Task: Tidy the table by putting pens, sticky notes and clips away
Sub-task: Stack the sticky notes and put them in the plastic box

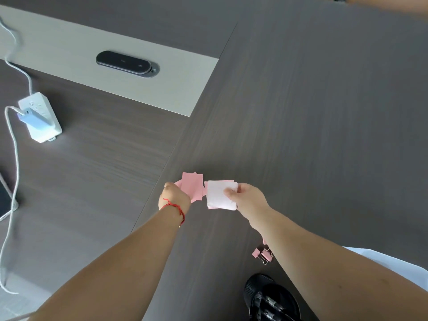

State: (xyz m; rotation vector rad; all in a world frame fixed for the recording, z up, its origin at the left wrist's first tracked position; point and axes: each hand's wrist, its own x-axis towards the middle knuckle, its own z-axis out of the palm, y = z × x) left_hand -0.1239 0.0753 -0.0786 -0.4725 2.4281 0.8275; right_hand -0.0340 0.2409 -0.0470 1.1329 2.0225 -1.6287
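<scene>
My left hand grips a few loose pink sticky notes just above the dark wooden table. My right hand pinches a paler pink stack of sticky notes right beside them, thumb on top. The two bundles nearly touch. Pink binder clips lie on the table under my right forearm. A black mesh pen holder with dark pens in it stands at the near edge, partly hidden by my right arm.
A white power strip with a plugged-in charger and white cables lies at the left. A black oval device sits in the pale grey strip across the table. A dark flat object shows at the far left edge.
</scene>
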